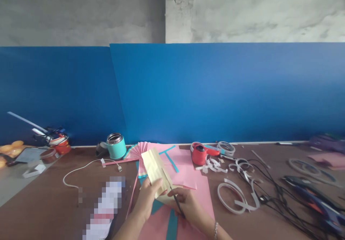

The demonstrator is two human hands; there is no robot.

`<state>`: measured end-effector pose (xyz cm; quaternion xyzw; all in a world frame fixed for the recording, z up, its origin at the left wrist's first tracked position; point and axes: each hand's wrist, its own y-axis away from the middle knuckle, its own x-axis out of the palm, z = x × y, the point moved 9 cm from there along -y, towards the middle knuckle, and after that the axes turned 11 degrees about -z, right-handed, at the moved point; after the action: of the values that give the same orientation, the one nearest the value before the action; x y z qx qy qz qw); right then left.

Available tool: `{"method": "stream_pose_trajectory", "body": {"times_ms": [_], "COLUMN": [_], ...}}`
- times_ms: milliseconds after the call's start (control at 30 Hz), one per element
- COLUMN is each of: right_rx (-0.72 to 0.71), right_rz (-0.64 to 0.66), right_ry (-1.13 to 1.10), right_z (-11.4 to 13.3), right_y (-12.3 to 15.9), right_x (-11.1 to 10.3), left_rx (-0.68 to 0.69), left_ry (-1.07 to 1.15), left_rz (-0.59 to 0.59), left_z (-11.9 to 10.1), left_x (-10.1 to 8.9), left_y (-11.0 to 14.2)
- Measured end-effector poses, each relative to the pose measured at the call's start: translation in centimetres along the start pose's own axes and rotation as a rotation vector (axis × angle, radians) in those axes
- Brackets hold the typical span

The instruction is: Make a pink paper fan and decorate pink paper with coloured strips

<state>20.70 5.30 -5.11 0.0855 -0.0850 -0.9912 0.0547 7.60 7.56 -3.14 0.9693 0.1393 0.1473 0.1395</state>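
My left hand (147,196) is closed on a folded pale-yellow sheet of paper (155,164), its thumb on the near part. Close beside it, my right hand (188,203) grips a slim dark tool (179,206) whose upper end meets the paper's right edge. Whether this tool is a knife, a pen or scissors I cannot tell. Under both hands lie pink paper sheets (203,193) with blue-green strips (171,225) on them. A pleated pink paper fan (138,150) with blue-green edging sits behind the left hand.
A turquoise metal cup (116,146) and a white cable (81,162) are at left, near a pixelated object (106,207). A red tape dispenser (198,155), white strip coils (231,198) and black cables (280,197) lie at right. A blue partition (210,92) backs the table.
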Motion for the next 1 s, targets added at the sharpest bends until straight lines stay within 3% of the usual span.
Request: {"method": "stream_pose_trajectory", "body": {"times_ms": [200,433,1000], "right_rx": [0.042,0.013,-0.054], "right_rz": [-0.010,-0.023,-0.005], "right_ry": [-0.007,-0.002,-0.033], "right_z": [0.8,-0.2,0.2], "right_y": [0.4,-0.3,-0.4], "right_x": [0.0,-0.1,-0.1], "left_rx": [-0.016,-0.018,0.002], "left_ry": [-0.030,-0.029,-0.021], "left_rz": [0.063,0.070,0.125], "left_z": [0.3,0.5,0.2], "left_x": [0.6,0.4,1.3], "left_y": [0.3,0.1,0.8]}}
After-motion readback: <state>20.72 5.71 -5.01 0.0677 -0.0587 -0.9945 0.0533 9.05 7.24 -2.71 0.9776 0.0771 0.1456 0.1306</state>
